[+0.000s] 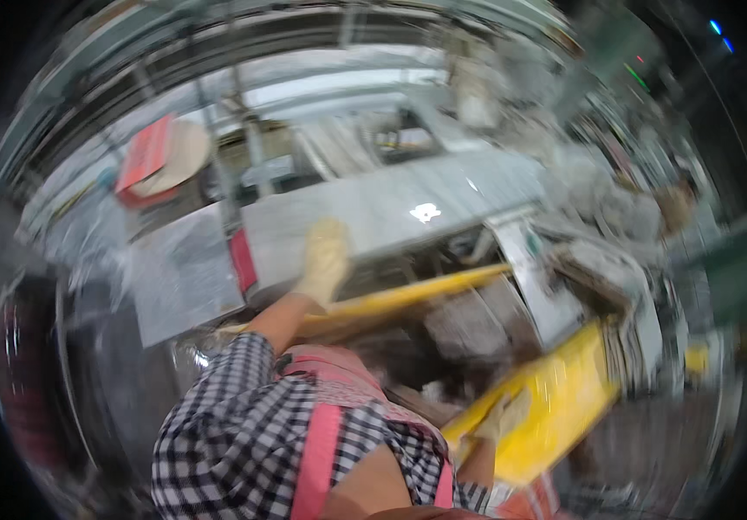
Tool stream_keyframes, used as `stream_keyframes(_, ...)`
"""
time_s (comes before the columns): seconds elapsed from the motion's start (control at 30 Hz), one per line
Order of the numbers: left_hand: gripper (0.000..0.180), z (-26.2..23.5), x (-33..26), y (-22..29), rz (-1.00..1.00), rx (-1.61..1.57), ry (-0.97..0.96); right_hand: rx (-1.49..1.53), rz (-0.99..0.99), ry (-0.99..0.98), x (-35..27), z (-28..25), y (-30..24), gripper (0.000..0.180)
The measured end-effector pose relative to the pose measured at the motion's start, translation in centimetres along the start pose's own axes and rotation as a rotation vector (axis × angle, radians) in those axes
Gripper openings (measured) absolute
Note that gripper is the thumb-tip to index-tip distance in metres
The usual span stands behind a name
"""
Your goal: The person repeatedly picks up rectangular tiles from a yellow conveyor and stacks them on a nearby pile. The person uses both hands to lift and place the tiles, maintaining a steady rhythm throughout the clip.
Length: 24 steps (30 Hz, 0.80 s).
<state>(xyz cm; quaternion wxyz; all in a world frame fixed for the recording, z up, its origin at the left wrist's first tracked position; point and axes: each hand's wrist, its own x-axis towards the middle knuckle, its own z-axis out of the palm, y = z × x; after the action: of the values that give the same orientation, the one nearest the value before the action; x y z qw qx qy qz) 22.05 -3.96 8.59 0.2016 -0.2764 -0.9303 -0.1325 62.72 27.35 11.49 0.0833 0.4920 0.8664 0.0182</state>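
Observation:
My left hand [326, 260], in a pale yellow glove, rests at the near edge of a long grey metal work surface [373, 204]. Its fingers look stretched out over the metal, blurred by motion, and I see nothing in them. At the lower right, my right hand [499, 420], also in a pale glove, touches the upper part of a yellow bin's side [555, 412]. Smearing hides whether those fingers wrap round the rim. Between my hands, the bin holds greyish, block-like pieces [469, 325] that I cannot make out clearly.
A grey sheet [183, 273] and a dark red piece [242, 260] lie left of my left hand. Farther back sit an orange-red box [148, 156] and a round beige object [185, 156]. Clear plastic bags [599, 195] crowd the right, near a stack of flat pieces [633, 342].

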Motion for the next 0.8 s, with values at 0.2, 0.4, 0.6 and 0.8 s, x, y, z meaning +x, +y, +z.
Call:
stream_keyframes(0.2, 0.049, 2.0, 0.4, -2.0, -0.039, -0.16, -0.14, 0.306, 0.07, 0.423, 2.5, 2.1, -0.5, 0.062)
stream_keyframes(0.4, 0.046, 5.9, 2.6, -6.9, 0.101, 0.313, -0.203, 0.248, 0.159, 0.46, 2.8, 3.2, -1.2, 0.052)
stream_keyframes(0.6, 0.047, 6.4, 2.4, -7.0, 0.101, 0.348, -0.142, 0.345, 0.174, 0.543, 2.2, 1.1, -1.1, 0.044)
stream_keyframes(0.8, 0.048, 5.6, 2.8, -7.9, 0.068, 0.323, -0.189, 0.343, 0.165, 0.583, 2.1, 1.0, -1.2, 0.04)
